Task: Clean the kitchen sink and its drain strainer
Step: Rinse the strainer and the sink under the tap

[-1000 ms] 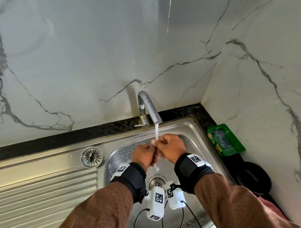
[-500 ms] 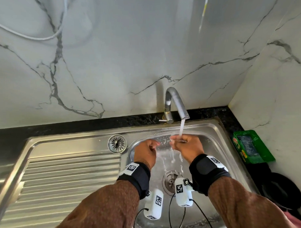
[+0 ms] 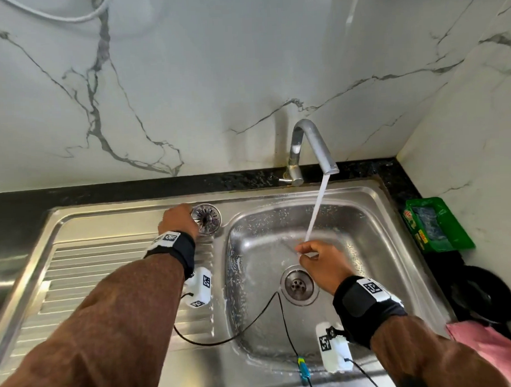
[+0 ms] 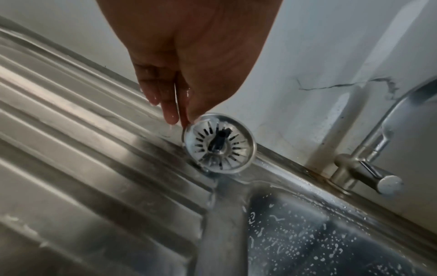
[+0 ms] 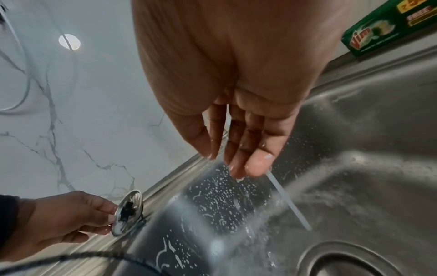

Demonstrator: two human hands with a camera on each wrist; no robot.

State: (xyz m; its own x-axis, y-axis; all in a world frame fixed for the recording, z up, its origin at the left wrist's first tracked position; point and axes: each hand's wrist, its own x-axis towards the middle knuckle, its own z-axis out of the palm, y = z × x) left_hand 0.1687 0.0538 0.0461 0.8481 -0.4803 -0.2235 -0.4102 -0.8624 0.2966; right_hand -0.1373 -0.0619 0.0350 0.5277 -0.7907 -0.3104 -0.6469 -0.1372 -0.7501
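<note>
The steel sink basin is wet, with its drain hole uncovered. The round drain strainer sits at the back of the drainboard, just left of the basin. My left hand pinches its rim, and the strainer is tipped up on edge. In the right wrist view the thumb and fingers of that hand clasp the strainer. My right hand is under the running water, fingers straight and wet, holding nothing. The faucet pours a steady stream.
A ribbed drainboard lies left of the basin. A green soap box sits on the black counter at the right, with a black round object and a pink cloth nearer me. Marble walls close the back and right.
My left hand left the water stream and moved left to the strainer on the drainboard, taking hold of its rim. The right hand stayed under the tap.
</note>
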